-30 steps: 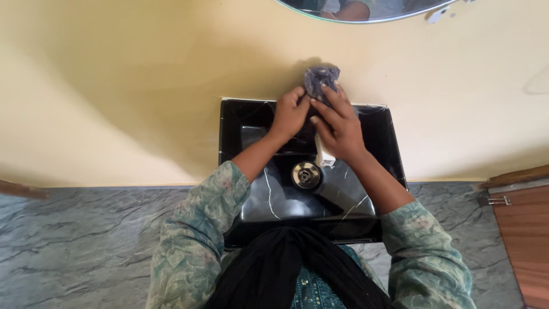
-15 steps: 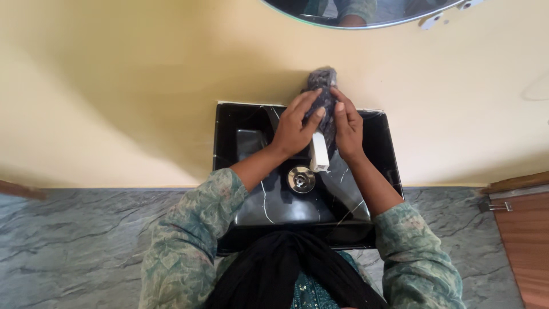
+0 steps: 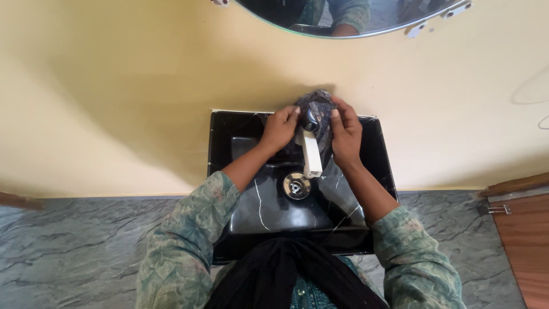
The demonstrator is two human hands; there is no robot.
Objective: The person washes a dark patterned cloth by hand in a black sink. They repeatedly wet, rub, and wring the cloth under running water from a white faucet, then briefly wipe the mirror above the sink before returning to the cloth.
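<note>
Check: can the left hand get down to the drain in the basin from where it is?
Probably yes. The left hand sits at the cloth on the tap, just above the basin. The drain lies bare below it; only the tap's white spout stands beside that path, not across it.

One glossy black marble-veined rectangular basin (image 3: 274,212), one white plastic tap spout (image 3: 311,155), one round chrome drain (image 3: 296,186), one crumpled dark patterned cloth (image 3: 318,109), one curved wall mirror (image 3: 343,17), two hands.
</note>
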